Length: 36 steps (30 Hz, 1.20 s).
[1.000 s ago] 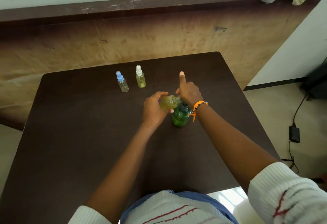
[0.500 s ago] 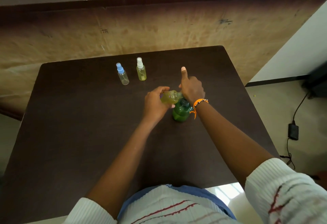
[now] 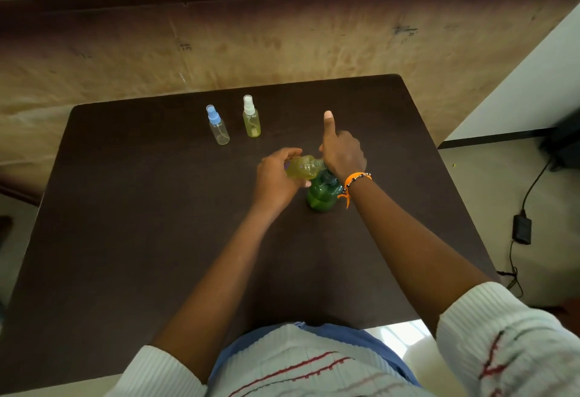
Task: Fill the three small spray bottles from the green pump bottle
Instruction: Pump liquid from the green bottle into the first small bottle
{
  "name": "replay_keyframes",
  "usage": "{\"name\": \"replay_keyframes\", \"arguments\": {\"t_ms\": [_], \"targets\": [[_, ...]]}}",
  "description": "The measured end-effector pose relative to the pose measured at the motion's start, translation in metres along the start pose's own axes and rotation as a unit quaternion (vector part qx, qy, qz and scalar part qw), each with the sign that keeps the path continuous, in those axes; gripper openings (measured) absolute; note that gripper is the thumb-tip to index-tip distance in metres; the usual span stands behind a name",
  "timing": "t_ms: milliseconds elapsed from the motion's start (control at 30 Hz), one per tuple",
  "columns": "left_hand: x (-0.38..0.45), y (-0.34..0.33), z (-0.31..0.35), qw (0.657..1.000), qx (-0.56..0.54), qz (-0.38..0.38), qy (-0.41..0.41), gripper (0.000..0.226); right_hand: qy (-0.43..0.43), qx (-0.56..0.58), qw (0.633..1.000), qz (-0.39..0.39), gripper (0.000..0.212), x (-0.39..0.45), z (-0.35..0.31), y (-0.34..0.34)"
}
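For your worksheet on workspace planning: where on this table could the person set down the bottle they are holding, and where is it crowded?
Bare table spreads left of the left hand and nearer the person. Crowded: around the green pump bottle under the right hand.

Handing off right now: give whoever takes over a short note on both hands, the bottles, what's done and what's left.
Left hand grips a small bottle, capless, tipped on its side with its neck at the pump.
Right hand sits on top of the green pump bottle, thumb up.
White-capped bottle stands capped, yellow liquid inside: looks done.
Blue-capped bottle looks nearly empty.
Left: finish this one, cap it, fill the blue.
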<state>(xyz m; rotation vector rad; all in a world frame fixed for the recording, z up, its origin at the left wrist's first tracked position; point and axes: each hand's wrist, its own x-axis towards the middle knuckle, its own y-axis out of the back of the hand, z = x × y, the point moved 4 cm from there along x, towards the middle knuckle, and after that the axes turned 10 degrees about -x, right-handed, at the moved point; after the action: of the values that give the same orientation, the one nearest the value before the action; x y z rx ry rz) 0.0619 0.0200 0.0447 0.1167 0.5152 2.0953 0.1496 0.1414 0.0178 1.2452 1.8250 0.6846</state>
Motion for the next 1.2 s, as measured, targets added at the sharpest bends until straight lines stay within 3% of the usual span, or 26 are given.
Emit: {"name": "replay_keyframes", "arguments": {"t_ms": [200,333,433,700,867,1067,1200], "targets": [[-0.001,0.0,0.0,1.0,-0.002,-0.011,0.005,0.063,0.007,0.013,1.0,0.002,0.09,-0.001,0.0,0.001],[-0.001,0.003,0.0,1.0,-0.01,-0.012,0.0,0.062,0.002,0.092,0.994,-0.057,0.086,-0.001,-0.003,0.005],[-0.001,0.003,-0.001,1.0,-0.006,-0.013,-0.003,0.063,0.012,0.084,0.994,-0.07,0.087,-0.003,-0.008,0.006],[0.0,-0.002,-0.004,1.0,0.0,0.001,0.008,0.063,0.016,0.022,0.999,0.029,0.079,-0.004,0.001,-0.002],[0.001,-0.002,-0.006,1.0,0.009,-0.002,0.012,0.063,0.01,0.027,1.0,0.003,0.082,-0.001,0.001,-0.004],[-0.002,0.002,-0.002,1.0,-0.005,-0.01,0.006,0.062,0.023,0.095,0.99,-0.103,0.079,-0.002,-0.005,0.005],[-0.004,0.002,-0.002,1.0,-0.009,-0.004,0.006,0.062,0.013,0.086,0.991,-0.101,0.076,0.001,0.001,0.006]]}}
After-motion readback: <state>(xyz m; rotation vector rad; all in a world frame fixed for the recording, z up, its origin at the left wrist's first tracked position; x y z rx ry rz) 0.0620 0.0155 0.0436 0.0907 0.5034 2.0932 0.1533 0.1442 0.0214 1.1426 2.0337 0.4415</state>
